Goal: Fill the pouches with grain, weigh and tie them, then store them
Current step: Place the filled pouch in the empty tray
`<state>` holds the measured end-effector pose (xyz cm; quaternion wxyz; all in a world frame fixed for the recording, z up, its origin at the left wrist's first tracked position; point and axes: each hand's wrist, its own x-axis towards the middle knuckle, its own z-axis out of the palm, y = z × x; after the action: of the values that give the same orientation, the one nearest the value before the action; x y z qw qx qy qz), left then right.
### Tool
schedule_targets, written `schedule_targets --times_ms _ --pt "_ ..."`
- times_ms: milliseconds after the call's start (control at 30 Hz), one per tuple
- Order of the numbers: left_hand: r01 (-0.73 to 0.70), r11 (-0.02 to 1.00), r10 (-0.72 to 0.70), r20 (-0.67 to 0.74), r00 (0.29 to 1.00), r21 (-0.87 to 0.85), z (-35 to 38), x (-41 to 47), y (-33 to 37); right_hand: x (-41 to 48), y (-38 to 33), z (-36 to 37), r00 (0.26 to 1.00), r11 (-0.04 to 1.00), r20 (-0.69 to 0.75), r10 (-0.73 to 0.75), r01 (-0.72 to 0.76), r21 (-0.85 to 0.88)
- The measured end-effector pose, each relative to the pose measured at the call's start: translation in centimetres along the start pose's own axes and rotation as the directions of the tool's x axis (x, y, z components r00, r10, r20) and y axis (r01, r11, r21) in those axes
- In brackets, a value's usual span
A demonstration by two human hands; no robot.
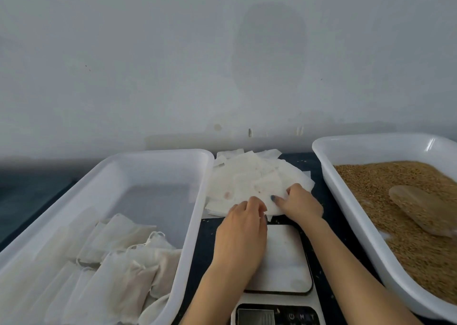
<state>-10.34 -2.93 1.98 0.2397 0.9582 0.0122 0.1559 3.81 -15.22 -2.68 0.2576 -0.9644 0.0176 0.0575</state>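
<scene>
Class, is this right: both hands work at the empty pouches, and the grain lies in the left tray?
No: the head view shows the grain in the right tray. The left hand and right hand do work at the empty pouches.

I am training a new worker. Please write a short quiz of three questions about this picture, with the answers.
1. True or false: the grain lies in the right tray.
2. Where do the filled pouches lie? A) in neither tray B) in the left tray C) in the right tray
3. What do the left hand and the right hand touch?
Key: 1 true; 2 B; 3 the pile of empty pouches.
</scene>
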Motion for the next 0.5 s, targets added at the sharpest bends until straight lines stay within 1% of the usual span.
schedule_targets --times_ms 133,267,300,367,433,500 --pt "0.048 0.997 -0.050 -0.029 0.998 -0.061 1.7 2.2 -2.1 -0.8 1.1 -0.3 0.998 0.996 -0.067 0.008 -0.002 0.093" --pt "0.074 0.994 -0.076 -0.024 0.997 -0.081 2.6 4.2 -3.5 -1.6 2.3 -0.2 0.998 0.999 -0.064 -0.025 0.028 0.043" --pt "0.065 0.995 -0.065 -0.003 0.998 -0.081 2.7 4.8 -3.7 -1.8 2.4 -0.2 0.997 0.998 -0.075 -0.032 0.035 0.051" --pt "0.008 0.997 0.000 0.105 0.995 -0.074 2.9 6.1 -3.8 -2.1 2.5 -0.1 0.994 0.992 -0.096 -0.054 0.064 0.106" --pt "-0.063 0.997 0.075 0.242 0.967 -0.054 3.3 7.1 -3.4 -2.4 2.6 0.1 0.990 0.980 -0.117 -0.078 0.098 0.174" --pt "-0.081 0.996 0.090 0.311 0.946 -0.044 3.9 7.5 -2.8 -2.5 2.9 0.4 0.988 0.969 -0.135 -0.080 0.109 0.221"
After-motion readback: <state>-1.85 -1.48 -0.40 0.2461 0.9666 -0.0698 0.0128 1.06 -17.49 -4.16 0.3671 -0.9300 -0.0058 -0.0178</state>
